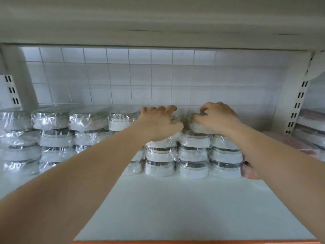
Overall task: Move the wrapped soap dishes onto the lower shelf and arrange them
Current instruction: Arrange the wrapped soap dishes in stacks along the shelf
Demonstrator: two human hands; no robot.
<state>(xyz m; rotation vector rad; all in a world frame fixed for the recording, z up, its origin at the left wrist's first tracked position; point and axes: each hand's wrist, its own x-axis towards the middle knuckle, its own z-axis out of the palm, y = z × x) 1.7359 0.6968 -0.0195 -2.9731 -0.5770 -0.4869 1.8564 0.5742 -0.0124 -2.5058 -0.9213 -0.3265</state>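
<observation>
**Both hands on top of the soap dish stacks**

Person reaching deep into a white shelf [184,208], both arms out. Wrapped soap dishes [193,155] sit stacked in columns along the back, against the tiled wall [123,76], several high, white w/ a dark band, each in crinkly clear film.

Left hand [158,120] lies on the top dish [123,121] of a stack near the middle of the row, fingers spread and only slightly bent, reaching over its far edge; thumb points toward the other hand. Looks like pressing/steadying, not a proper grip.

Right hand [218,117] is just beside it, on the top wrapped dish [195,126] of the next stack over. Fingers curled, pinching at the plastic film on the dish's top.

More stacks run off to the left of the hands, approx. same height. To the right of the stacks, pinkish wrapped items [249,171], blurry, can't tell what. Slotted upright [299,103] stands beyond those. Orange edge strip [193,242] at the shelf front.
</observation>
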